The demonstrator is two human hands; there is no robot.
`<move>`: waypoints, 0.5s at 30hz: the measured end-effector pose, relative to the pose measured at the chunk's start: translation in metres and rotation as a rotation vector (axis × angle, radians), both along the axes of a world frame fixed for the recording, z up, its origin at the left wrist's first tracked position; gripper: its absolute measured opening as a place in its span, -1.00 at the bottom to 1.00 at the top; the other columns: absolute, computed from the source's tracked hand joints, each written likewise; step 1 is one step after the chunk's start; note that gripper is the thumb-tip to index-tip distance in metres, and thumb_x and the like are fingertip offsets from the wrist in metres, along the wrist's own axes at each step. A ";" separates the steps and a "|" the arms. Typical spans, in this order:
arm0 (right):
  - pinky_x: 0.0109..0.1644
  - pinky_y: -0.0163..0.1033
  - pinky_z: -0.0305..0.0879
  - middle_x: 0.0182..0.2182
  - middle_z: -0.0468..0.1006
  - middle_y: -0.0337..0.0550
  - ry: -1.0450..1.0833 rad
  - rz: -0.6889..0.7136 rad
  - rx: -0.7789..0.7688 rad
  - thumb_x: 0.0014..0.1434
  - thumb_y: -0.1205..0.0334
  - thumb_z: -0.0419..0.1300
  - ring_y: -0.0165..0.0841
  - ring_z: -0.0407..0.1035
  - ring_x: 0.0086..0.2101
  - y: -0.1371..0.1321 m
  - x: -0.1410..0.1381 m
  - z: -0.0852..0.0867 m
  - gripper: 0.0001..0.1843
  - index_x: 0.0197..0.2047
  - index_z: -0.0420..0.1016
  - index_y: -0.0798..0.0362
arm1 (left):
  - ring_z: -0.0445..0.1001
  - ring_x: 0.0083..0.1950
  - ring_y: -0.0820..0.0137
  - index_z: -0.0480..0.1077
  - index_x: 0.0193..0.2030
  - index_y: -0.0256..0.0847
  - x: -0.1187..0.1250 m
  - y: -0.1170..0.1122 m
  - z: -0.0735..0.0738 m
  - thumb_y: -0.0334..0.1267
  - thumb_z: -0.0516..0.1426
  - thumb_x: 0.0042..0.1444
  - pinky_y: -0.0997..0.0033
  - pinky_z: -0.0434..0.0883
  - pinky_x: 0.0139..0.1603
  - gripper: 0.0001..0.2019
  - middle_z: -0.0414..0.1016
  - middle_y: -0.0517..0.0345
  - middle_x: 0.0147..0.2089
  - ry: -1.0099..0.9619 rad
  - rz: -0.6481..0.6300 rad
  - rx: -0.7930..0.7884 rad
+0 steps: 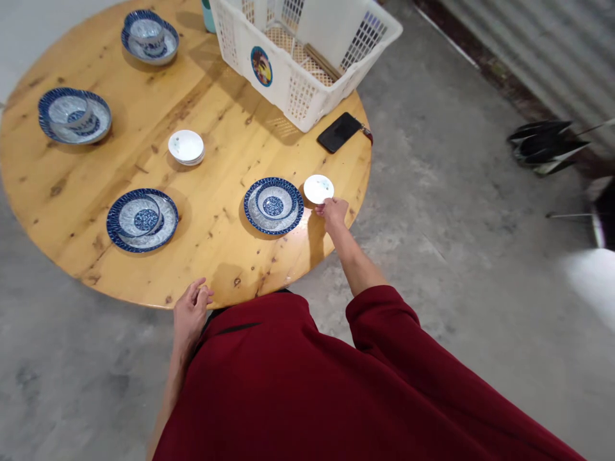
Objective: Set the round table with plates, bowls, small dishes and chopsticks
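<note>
My right hand (332, 212) pinches the near rim of a small white dish (318, 189), just right of a blue-and-white plate (298, 214) with a patterned bowl (275, 200) on it. Nothing shows in my left hand (192, 306), which hovers at the table's near edge with its fingers loosely bent and a little apart. A short stack of similar white dishes (186, 147) stands further in on the table. Left of centre, another blue-rimmed plate (115, 227) carries a bowl (141, 218).
The round wooden table (211, 237) holds two more plate-and-bowl settings, a left one (74, 116) and a far one (150, 38). A white plastic basket (298, 96) with sticks inside stands at the back right. Before it lies a black phone (340, 132). Dark shoes (548, 144) are on the floor.
</note>
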State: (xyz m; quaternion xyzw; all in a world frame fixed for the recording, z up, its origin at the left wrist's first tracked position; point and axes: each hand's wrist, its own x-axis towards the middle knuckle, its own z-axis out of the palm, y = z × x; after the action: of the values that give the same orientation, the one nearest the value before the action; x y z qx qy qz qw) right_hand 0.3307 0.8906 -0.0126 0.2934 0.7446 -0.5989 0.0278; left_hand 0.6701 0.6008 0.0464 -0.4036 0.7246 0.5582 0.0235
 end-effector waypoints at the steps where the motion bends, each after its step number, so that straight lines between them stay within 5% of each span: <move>1: -0.50 -0.43 0.37 -0.61 0.45 -0.25 0.001 -0.007 0.002 0.23 0.49 0.05 -0.44 0.42 -0.57 0.000 0.000 0.001 -0.78 -0.42 0.37 0.08 | 0.60 -0.26 0.23 0.46 0.19 -0.37 0.000 0.000 0.000 0.25 0.15 0.06 0.18 0.55 -0.07 -0.24 0.63 -0.04 -0.22 0.001 -0.003 -0.002; 15: -0.50 -0.42 0.37 -0.59 0.47 -0.23 0.026 -0.003 0.052 0.20 0.48 0.07 -0.41 0.46 -0.53 0.003 -0.002 -0.001 -0.81 -0.40 0.38 0.07 | 0.63 -0.24 0.20 0.47 0.17 -0.36 -0.010 0.000 -0.003 0.27 0.16 0.06 0.18 0.56 -0.07 -0.24 0.65 -0.06 -0.23 0.002 -0.048 -0.022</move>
State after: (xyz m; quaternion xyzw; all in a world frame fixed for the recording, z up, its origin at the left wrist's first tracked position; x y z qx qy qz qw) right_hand 0.3289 0.8933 -0.0134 0.2876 0.7596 -0.5832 0.0097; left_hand 0.6602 0.6003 0.0431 -0.3861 0.7401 0.5497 0.0317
